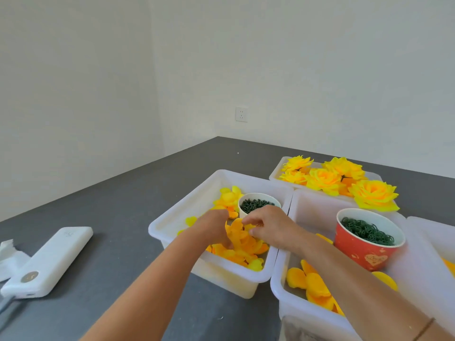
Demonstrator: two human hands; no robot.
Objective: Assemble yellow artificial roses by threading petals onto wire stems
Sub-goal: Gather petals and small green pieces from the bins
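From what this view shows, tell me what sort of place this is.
Probably a plain room used as a craft workstation: bare white walls with a wall socket, a grey table, and white bins of yellow petals.

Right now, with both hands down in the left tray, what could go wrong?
1. The right hand works right beside the white cup of green pieces; a nudge could tip it into the petals.
2. The left hand grips several layered petals, so extras may come up together.
3. The right forearm crosses the middle tray's rim, close to the red cup, and might knock it.
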